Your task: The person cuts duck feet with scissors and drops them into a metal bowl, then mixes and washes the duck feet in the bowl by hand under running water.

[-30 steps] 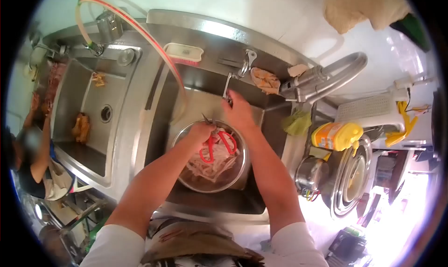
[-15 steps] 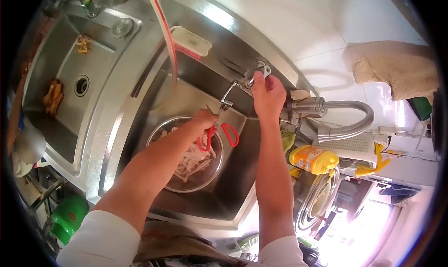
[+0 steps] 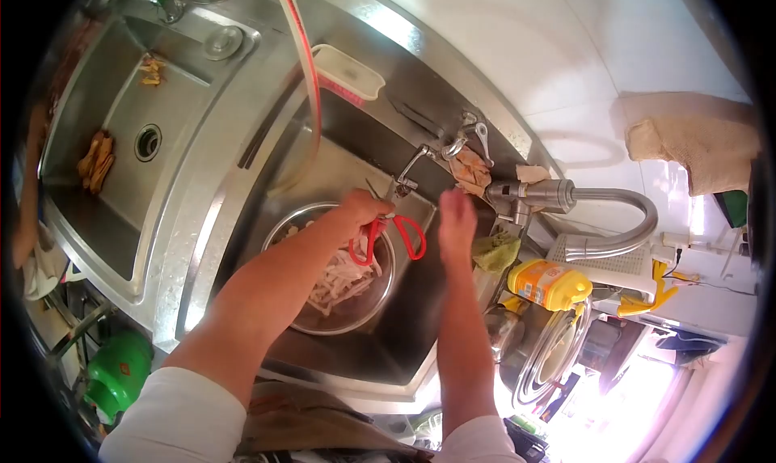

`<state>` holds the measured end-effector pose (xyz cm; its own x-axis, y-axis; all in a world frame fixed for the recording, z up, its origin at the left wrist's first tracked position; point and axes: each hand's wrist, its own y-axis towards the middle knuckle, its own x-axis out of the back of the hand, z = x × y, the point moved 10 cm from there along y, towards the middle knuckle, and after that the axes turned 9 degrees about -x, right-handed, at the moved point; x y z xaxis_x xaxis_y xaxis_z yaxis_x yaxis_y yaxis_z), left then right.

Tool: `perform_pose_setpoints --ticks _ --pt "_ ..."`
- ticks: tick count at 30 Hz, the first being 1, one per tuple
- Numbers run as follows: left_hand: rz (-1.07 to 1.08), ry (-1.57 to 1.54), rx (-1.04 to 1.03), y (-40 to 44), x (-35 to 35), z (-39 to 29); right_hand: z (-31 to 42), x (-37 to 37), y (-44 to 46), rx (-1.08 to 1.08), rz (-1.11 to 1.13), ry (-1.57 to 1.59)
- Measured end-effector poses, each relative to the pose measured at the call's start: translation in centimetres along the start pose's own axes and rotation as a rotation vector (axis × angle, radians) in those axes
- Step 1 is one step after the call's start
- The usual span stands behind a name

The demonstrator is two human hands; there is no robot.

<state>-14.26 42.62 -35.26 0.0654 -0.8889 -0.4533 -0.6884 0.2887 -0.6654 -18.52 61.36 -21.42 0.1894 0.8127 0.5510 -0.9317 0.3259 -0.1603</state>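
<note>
My left hand [image 3: 365,207] is closed round scissors [image 3: 419,228] with red handles, the handle loops pointing right and the blade tips showing above the fingers. It is just below the spout of a small metal tap [image 3: 414,162]. Under my left forearm, a round metal bowl [image 3: 391,289] holds pale strips of food [image 3: 343,281] and stands in the sink [image 3: 323,358]. My right hand [image 3: 457,220] hangs over the sink's right side, below the tap lever [image 3: 483,142]. Motion blurs its fingers, and I see nothing clearly held in it.
A second sink [image 3: 121,164] with brown pieces [image 3: 97,162] lies to the left. A hose [image 3: 303,46] hangs down over the back. On the right are a flexible faucet [image 3: 638,208], a yellow bottle [image 3: 550,285] and a brown cloth [image 3: 687,152]. A green gas cylinder [image 3: 121,370] stands lower left.
My right hand has let go of the tap lever and come down toward me, over the sink's right side. The scissors remain in my left hand near the spout. The view has shifted slightly.
</note>
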Motion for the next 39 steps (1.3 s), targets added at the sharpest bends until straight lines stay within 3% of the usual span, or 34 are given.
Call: perform_pose_setpoints --ticks 1,2,5,9,12,18,21,24,26,28,30,33,39 --pt "-0.013 -0.01 0.022 -0.1 0.1 0.0 -4.3 -0.8 -1.1 -0.257 0.071 -0.151" --pt "-0.024 -0.016 0.047 -0.5 -0.1 -0.1 -9.0 -2.3 -2.3 -0.403 0.224 0.04" --pt "-0.028 0.008 0.081 -0.5 -0.4 0.5 -9.1 -5.3 -8.3 -0.748 0.449 0.517" --pt "0.085 -0.169 0.167 0.2 -1.3 1.8 -9.5 -5.7 -9.7 -0.742 0.42 0.591" --pt "0.055 -0.154 0.166 0.9 -1.0 1.8 -8.5 -5.2 -10.5 -0.761 0.413 0.6" --pt "0.021 -0.078 0.029 1.3 0.1 -1.8 -7.2 -4.0 -10.7 -0.778 0.456 0.6" --pt "-0.179 -0.015 -0.129 3.1 3.4 -2.8 -7.2 -4.1 -10.6 -0.785 0.418 0.61" --pt "-0.262 0.088 -0.054 3.5 5.9 -1.9 -7.9 -4.5 -10.2 -0.781 0.377 0.64" --pt "-0.072 0.424 -0.116 5.0 5.4 -0.1 -8.5 -5.1 -10.0 -0.79 0.338 0.649" --pt "0.056 0.499 -0.032 3.5 3.7 0.7 -8.4 -6.0 -9.9 -0.799 0.358 0.643" --pt "0.117 0.31 0.19 -2.0 -0.1 -1.1 -8.3 -6.7 -9.9 -0.811 0.362 0.634" --pt "0.203 -0.087 0.125 -0.5 -1.3 0.6 -8.0 -7.3 -9.6 -0.813 0.362 0.62" --pt "0.207 -0.086 0.275 0.1 0.7 2.6 -8.7 -7.8 -9.3 -0.786 0.437 0.573"
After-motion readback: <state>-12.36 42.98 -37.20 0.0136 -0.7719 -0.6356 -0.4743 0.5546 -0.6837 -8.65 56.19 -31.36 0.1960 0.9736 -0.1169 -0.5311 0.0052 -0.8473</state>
